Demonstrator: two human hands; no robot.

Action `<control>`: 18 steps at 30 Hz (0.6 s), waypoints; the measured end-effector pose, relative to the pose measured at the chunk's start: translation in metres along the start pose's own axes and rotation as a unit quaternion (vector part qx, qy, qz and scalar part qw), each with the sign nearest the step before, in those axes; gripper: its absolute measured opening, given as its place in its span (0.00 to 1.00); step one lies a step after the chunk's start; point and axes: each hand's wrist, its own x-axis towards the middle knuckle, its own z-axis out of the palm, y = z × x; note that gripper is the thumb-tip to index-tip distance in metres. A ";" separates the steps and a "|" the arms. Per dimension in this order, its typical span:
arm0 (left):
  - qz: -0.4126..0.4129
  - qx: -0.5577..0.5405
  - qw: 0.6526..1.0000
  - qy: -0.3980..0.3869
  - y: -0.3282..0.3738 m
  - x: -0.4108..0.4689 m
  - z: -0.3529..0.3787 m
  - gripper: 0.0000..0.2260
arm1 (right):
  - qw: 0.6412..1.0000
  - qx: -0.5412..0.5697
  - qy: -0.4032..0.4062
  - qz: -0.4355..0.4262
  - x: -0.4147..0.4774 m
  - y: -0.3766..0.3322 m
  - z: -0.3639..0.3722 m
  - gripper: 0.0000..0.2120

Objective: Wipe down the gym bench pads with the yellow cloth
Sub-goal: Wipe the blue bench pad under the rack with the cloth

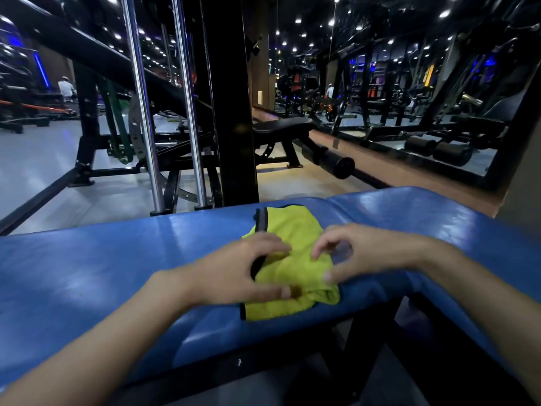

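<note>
A yellow cloth [292,259] with a dark hem lies folded on the blue bench pad [117,259], near the pad's middle seam. My left hand [234,273] arches over the cloth's left side, with thumb and fingertips on it and the dark hem raised between them. My right hand [357,253] hovers at the cloth's right side, blurred, its fingers curved. Its thumb tip and fingertips just touch the fabric. Both forearms reach in from the bottom corners.
A second blue pad section [439,218] continues to the right past the seam. Behind the bench stand a black rack post [231,112], chrome guide rods [143,112] and a black adjustable bench [281,127]. A mirror wall [409,98] runs along the right.
</note>
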 end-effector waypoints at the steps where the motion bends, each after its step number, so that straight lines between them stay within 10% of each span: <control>1: -0.011 0.045 0.998 -0.036 -0.003 -0.003 0.008 0.36 | 0.997 -0.051 -0.061 0.012 -0.004 0.001 0.004 0.26; 4: -0.033 0.102 0.994 -0.023 -0.005 -0.008 0.017 0.37 | 0.989 -0.132 -0.064 0.018 -0.007 0.005 0.021 0.35; 10: -0.028 0.221 0.975 -0.014 0.013 -0.015 0.020 0.31 | 0.986 -0.137 0.097 0.004 -0.008 -0.004 0.026 0.15; 14: -0.006 0.165 0.986 0.023 0.010 -0.018 0.020 0.27 | 0.988 -0.151 -0.008 0.027 -0.013 -0.009 0.028 0.33; 18: -0.025 0.138 0.989 0.051 0.012 -0.018 0.015 0.20 | 0.985 -0.158 0.066 -0.020 -0.008 -0.014 0.029 0.05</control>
